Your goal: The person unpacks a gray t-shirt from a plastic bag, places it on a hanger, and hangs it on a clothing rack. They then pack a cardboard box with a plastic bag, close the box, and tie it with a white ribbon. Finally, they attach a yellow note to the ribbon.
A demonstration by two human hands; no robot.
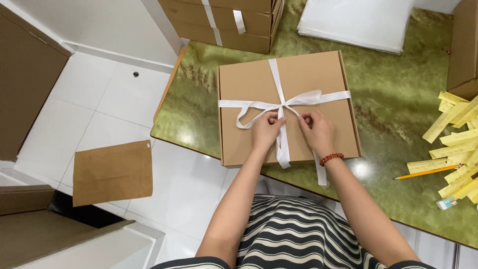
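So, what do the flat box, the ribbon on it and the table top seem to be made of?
Box: brown cardboard, matte, with folded edges. Ribbon: white, likely satin fabric, limp with a slight sheen. Table top: green veined stone or an imitation of it, polished, since it reflects light spots.

Light: bright, even, from overhead.
Glare: pale spots on the glossy green table (398, 99), one just beside the right wrist.
Shadows: soft, short, under the cardboard box (289, 107).
Sharpness: centre crisp, no motion blur.
Edges: wide-angle stretch, slanting lines.
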